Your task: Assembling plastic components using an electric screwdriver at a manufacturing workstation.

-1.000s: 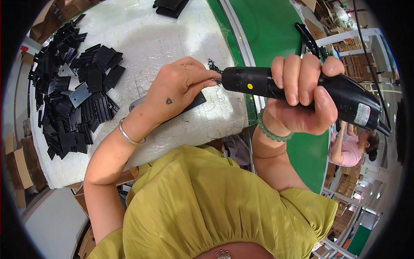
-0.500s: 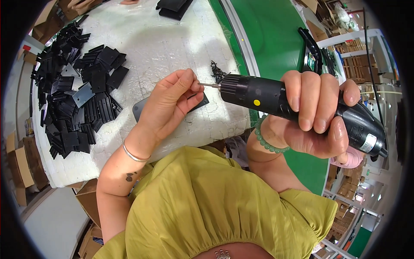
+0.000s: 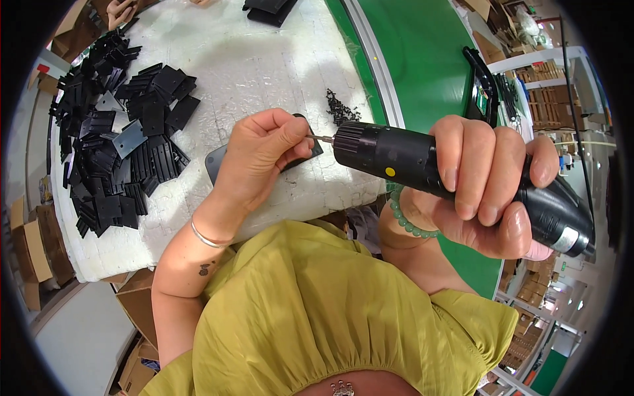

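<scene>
My right hand (image 3: 485, 188) grips a black electric screwdriver (image 3: 409, 158) with a yellow dot, held level above the bench edge. Its thin metal bit (image 3: 321, 138) points left into my left hand (image 3: 261, 155), whose thumb and forefinger pinch at the bit's tip; whatever small thing sits there is hidden by the fingers. Under my left hand lies a dark flat plate (image 3: 218, 162) on the white padded bench (image 3: 264, 72). A small heap of black screws (image 3: 340, 105) lies just beyond the screwdriver's nose.
A large pile of black flat plates (image 3: 119, 138) covers the bench's left side. A green conveyor belt (image 3: 422, 59) runs along the right, with a black part (image 3: 485, 82) on it. More black pieces (image 3: 267, 10) lie at the far edge. Cardboard boxes (image 3: 30, 244) stand below left.
The screwdriver has come closer to the camera and lifted slightly. My left hand has curled so its fingers pinch at the bit's tip instead of resting over the plate.
</scene>
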`<state>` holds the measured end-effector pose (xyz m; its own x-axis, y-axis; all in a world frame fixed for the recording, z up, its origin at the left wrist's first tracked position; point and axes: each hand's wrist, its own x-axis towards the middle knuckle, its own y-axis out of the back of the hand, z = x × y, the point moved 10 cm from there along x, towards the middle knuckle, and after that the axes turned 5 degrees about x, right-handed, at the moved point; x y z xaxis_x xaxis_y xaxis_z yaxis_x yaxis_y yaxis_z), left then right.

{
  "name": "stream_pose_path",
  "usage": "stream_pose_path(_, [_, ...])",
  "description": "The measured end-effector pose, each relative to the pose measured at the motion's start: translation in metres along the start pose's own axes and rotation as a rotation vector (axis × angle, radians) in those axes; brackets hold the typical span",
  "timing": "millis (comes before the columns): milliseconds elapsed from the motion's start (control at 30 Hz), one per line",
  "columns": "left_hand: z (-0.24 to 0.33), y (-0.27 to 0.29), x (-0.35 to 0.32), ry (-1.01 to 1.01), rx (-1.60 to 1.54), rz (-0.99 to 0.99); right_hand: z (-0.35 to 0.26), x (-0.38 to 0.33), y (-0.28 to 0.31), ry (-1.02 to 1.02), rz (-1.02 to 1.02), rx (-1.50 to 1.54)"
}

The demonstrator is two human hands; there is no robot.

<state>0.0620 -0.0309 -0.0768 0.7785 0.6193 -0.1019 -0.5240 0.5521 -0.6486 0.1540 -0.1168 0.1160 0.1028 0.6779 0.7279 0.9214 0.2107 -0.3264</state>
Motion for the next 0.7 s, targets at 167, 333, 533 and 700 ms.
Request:
stream_pose_path(167, [-0.016,-0.012,-0.01,0.157,-0.262,-0.164,-0.001,-0.001,-0.012,-0.005,-0.078,-0.005])
stream_pose_path(333, [-0.013,-0.017,-0.034,0.288,-0.201,-0.104,0.014,-0.007,-0.014,-0.017,-0.1,-0.057])
stream_pose_path(533, [0.069,0.075,-0.036,-0.243,1.121,0.46,0.047,-0.022,-0.018,-0.172,-0.046,-0.094])
stream_pose_path(700, [0.054,0.044,-0.031,-0.366,1.668,0.228,0.078,-0.034,-0.026,-0.271,-0.047,-0.077])
